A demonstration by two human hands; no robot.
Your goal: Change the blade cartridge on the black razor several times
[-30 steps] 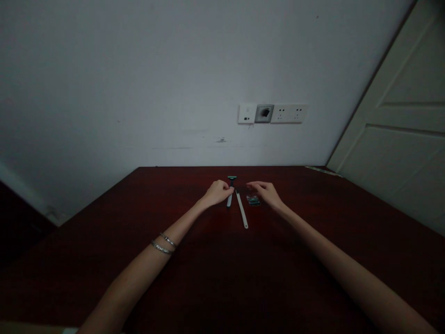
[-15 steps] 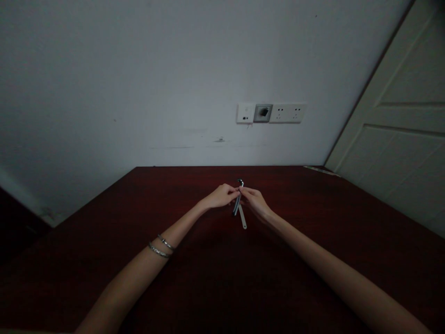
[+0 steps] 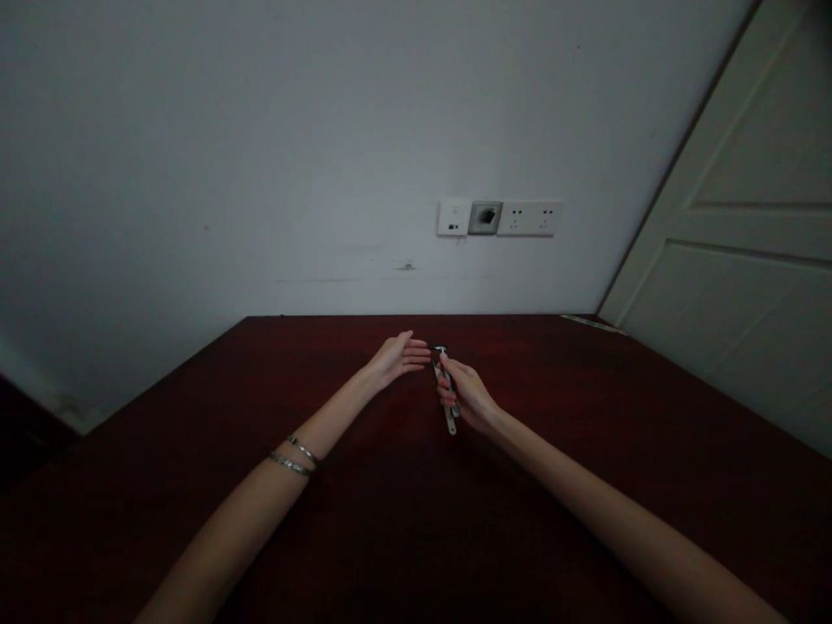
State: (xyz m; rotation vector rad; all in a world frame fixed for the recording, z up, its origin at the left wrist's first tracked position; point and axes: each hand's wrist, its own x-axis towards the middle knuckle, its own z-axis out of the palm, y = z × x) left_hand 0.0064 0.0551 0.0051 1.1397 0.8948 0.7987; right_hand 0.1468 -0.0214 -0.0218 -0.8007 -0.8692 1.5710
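Note:
My right hand is closed around a slim, light-coloured tool, whose small T-shaped head with dark and shiny parts sticks out above the fingers. A flat pale strip with a small hole at its end reaches out below the same hand; whether it is joined to the tool I cannot tell. The fingers cover most of the middle. Just left of the tool's head, my left hand is open, fingers straight and held side by side, with nothing in it. Its fingertips come close to the tool, apparently without touching.
Both arms reach over a dark red wooden table. Its far edge meets a pale wall with a row of sockets. A white panelled door stands at the right. Two silver bracelets circle my left forearm.
My left hand has let go of the tool, opened and drawn back to the left. My right hand now wraps the tool in a fuller grip. The view has shifted slightly.

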